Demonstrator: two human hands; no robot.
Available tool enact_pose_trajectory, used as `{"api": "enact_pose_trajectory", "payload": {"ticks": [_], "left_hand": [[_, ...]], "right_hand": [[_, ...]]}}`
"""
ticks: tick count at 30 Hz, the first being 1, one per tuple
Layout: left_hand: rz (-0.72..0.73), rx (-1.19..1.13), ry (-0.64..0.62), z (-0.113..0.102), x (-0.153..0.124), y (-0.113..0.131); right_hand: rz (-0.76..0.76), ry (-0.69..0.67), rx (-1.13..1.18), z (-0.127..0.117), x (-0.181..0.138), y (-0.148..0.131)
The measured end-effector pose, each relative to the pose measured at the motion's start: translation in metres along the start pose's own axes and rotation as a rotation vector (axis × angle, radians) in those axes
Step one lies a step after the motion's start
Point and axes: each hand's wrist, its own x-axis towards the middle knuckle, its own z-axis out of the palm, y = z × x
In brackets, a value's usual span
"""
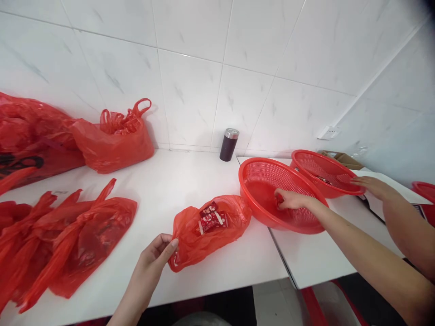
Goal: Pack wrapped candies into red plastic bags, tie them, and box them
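My left hand [159,253] pinches the near left edge of an open red plastic bag [190,246] between thumb and fingers. Inside the bag's mouth lie small dark-red printed packets [212,218]. My right hand [291,200] reaches into a red perforated plastic basket [265,165] that stands against the bag's right end. Its fingers are closed, with a bit of red at their tips that I cannot make out clearly.
Red tied bags [115,145] fill the left, with more knotted ones [91,240] in front. A dark tumbler [229,146] stands by the wall. Another person's hand [374,186] touches a second basket [316,158]. A seam divides the white tables.
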Motion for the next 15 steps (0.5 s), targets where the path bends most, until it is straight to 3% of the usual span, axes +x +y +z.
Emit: {"api": "enact_pose_trajectory", "payload": {"ticks": [4,7,9,11,15], "left_hand": [[0.014,-0.105,0.047,0.000,-0.002,0.007],[0.006,-0.227,-0.007,0.002,0.000,0.014],[0.012,-0.331,-0.043,0.004,0.002,0.020],[0.038,-0.426,-0.054,0.002,0.003,0.028],[0.122,-0.489,0.035,-0.020,0.001,0.043]], "right_hand": [[-0.305,0.099,0.316,-0.019,-0.037,-0.061],[-0.619,0.037,0.412,-0.002,-0.070,-0.129],[-0.715,-0.042,0.328,0.022,-0.082,-0.169],[-0.707,0.035,0.144,0.044,-0.081,-0.194],[-0.732,0.244,-0.167,0.062,-0.062,-0.196]]}}
